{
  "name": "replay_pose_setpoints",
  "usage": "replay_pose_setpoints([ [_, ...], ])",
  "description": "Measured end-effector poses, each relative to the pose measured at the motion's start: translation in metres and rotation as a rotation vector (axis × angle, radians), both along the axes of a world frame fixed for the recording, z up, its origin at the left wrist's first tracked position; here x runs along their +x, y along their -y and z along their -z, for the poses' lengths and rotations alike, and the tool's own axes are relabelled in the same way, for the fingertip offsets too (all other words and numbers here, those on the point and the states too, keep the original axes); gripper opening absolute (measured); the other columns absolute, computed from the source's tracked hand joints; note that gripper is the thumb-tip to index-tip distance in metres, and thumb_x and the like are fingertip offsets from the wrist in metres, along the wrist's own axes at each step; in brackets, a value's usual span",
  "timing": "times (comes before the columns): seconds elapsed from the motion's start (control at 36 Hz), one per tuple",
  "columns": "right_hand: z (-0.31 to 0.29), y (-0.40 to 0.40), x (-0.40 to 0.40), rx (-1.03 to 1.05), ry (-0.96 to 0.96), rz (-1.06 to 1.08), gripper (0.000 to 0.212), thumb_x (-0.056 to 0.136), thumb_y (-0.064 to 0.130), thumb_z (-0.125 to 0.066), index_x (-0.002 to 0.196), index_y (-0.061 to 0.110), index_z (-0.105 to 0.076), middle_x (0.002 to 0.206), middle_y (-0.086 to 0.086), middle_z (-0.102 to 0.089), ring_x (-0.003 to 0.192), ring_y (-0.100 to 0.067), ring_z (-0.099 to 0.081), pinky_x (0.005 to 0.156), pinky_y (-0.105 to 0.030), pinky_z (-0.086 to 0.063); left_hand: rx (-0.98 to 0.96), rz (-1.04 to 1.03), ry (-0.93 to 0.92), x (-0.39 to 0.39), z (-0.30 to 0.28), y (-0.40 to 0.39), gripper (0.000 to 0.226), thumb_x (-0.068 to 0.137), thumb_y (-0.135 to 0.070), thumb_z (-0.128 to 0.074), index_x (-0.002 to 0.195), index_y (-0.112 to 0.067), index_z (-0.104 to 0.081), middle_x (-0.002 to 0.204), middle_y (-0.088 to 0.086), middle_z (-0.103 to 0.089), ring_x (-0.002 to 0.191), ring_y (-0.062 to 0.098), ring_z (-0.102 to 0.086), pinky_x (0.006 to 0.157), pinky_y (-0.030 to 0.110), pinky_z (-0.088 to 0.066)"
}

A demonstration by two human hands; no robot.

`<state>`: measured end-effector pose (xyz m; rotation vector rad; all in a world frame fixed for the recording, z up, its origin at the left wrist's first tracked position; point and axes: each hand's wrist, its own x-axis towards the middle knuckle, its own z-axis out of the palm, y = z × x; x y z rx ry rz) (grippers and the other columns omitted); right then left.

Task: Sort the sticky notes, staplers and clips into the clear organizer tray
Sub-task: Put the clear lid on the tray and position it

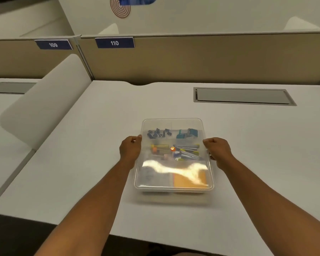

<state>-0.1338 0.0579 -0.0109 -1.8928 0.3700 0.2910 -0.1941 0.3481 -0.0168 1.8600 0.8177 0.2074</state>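
— White tabletop (100,145), beige partition behind; where's the organizer tray (174,189)?
— Mid-tabletop, near the front edge, left hand (130,151) and right hand (218,150) fingers clamped on its sides.
— Sorting done?
— Seemingly: clips (159,134), staplers (187,151), sticky notes (189,179) inside.

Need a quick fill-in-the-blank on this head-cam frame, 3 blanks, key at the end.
1. Both hands, left hand and right hand, grip the clear ____ by its long sides.
2. The sign on the partition behind the desk reads ____.
3. The sticky notes in the near right compartment are ____ in colour.

Missing words: tray; 110; orange
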Motion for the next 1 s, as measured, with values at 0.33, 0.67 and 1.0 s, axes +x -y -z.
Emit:
replay_pose_setpoints([
  [0.33, -0.002, 0.024, -0.069, 0.054, -0.064, -0.091, 0.016, 0.094, 0.019, -0.061, 0.100, 0.006, -0.067, 0.092, -0.012, -0.065, 0.076, -0.021, -0.056, 0.070, -0.034, -0.051, -0.240, 0.182, -0.101, -0.092, 0.007, 0.007, 0.033, 0.089, -0.044, -0.066, 0.084, -0.013, -0.056, 0.074, 0.003, -0.051, 0.065, 0.017, -0.046, 0.057, 0.027, -0.041],
  [0.67, 0.008, 0.027, -0.114, 0.041, -0.065, -0.044, 0.020, 0.097, 0.028, -0.059, 0.105, 0.011, -0.065, 0.086, -0.008, -0.059, 0.071, -0.019, -0.051, 0.059, -0.029, -0.046, -0.539, 0.375, -0.121, -0.144, -0.001, -0.007, 0.022, 0.086, -0.020, -0.074, 0.094, -0.009, -0.056, 0.079, 0.009, -0.059, 0.069, 0.019, -0.062, 0.067, 0.029, -0.057],
  [1.0, 0.001, 0.006, -0.130, -0.140, 0.086, 0.022, 0.024, 0.098, 0.030, -0.055, 0.110, 0.012, -0.066, 0.105, -0.007, -0.065, 0.085, -0.024, -0.061, 0.071, -0.038, -0.057, -0.376, 0.231, 0.001, -0.142, 0.004, 0.003, 0.025, 0.090, -0.019, -0.069, 0.106, -0.001, -0.059, 0.095, 0.015, -0.065, 0.081, 0.028, -0.070, 0.082, 0.040, -0.060],
])
